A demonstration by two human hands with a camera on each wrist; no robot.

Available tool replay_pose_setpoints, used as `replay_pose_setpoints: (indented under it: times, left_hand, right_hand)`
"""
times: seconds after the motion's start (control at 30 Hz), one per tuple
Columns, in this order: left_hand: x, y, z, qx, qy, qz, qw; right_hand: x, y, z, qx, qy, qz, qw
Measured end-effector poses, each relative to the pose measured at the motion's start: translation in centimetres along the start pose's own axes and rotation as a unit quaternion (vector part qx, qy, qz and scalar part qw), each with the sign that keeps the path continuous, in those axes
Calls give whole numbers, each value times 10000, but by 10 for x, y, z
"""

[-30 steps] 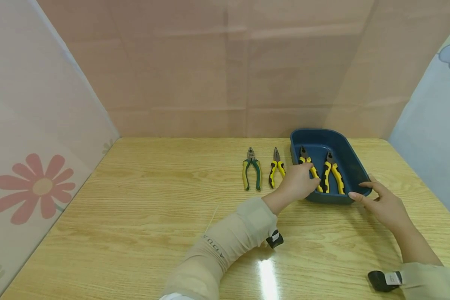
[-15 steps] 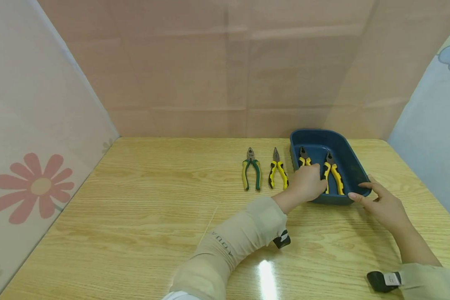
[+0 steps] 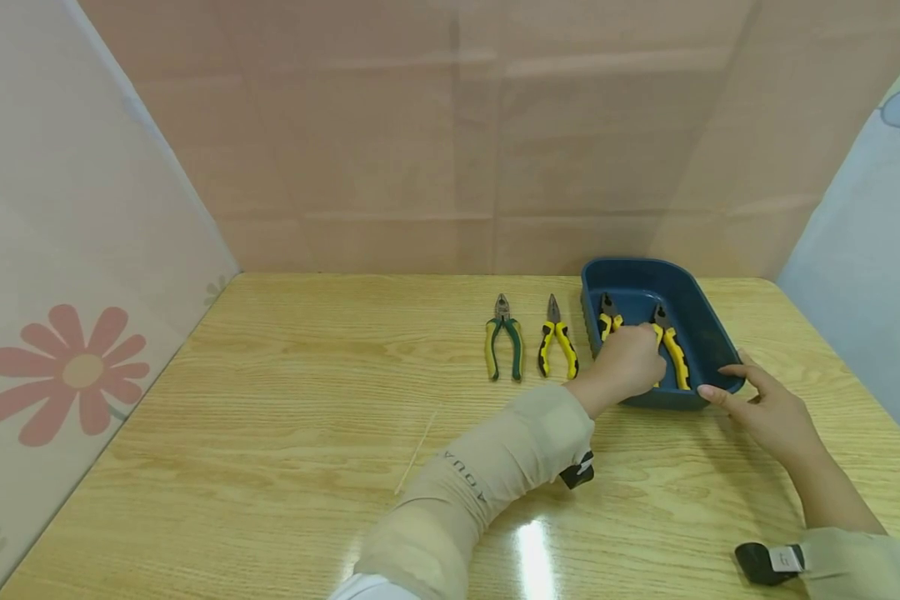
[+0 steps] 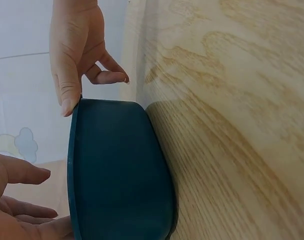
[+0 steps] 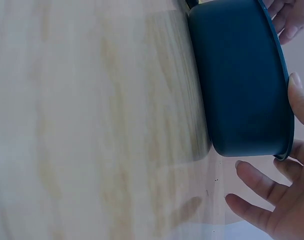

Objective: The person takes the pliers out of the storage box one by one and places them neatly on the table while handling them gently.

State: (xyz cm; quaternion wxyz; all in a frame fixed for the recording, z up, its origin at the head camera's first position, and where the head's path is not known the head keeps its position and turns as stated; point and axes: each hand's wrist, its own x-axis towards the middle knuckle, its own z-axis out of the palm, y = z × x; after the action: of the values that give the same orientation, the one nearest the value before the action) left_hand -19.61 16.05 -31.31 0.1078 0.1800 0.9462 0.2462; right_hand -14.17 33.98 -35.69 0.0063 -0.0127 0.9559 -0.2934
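Observation:
A dark blue plastic bin [image 3: 667, 400] stands at the right of the table. Two yellow-and-black pliers lie in it: the right pliers [image 3: 675, 350] and the left pliers [image 3: 607, 308], whose handles are mostly covered by my left hand [image 3: 630, 362]. That hand reaches over the bin's near rim, by the right pliers' left handle. In the left wrist view its thumb [image 4: 29, 172] and fingers look extended and apart; whether fingertips touch the pliers is hidden. My right hand [image 3: 776, 417] pinches the bin's near right corner, thumb on the rim.
Left of the bin, yellow-and-black needle-nose pliers [image 3: 552, 312] and green-and-yellow pliers [image 3: 517, 337] lie side by side on the wooden table [image 3: 270, 400]. A brown covering [image 3: 360, 142] hangs behind, with patterned panels at both sides.
My left hand has moved right inside the bin, from the left pliers' handles toward the right pliers. The needle-nose pliers' handles are uncovered now. My right hand and the bin have stayed put.

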Motion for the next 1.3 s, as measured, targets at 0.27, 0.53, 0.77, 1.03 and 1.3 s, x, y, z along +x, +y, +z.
replay_pose_setpoints:
  times: [0.27,0.53,0.77,1.03,1.3]
  left_hand:
    - [7,3,7,453,-150,-11,9989]
    - [12,7,13,1108,-133,-65,9937]
    - [16,7,16,1533,-30,-141,9881]
    - [19,8,18,2137,133,-150,9767]
    - [31,8,23,2008,120,-659,9773]
  right_hand:
    - [0,1,1,-43,29,-33,10000]
    - [0,2,-1,-22,39,-43,10000]
    - [0,0,-1,-18,13,-27,10000]
    - [-1,-1,-1,31,-22,6,10000]
    - [0,2,1,35,9,-26,10000]
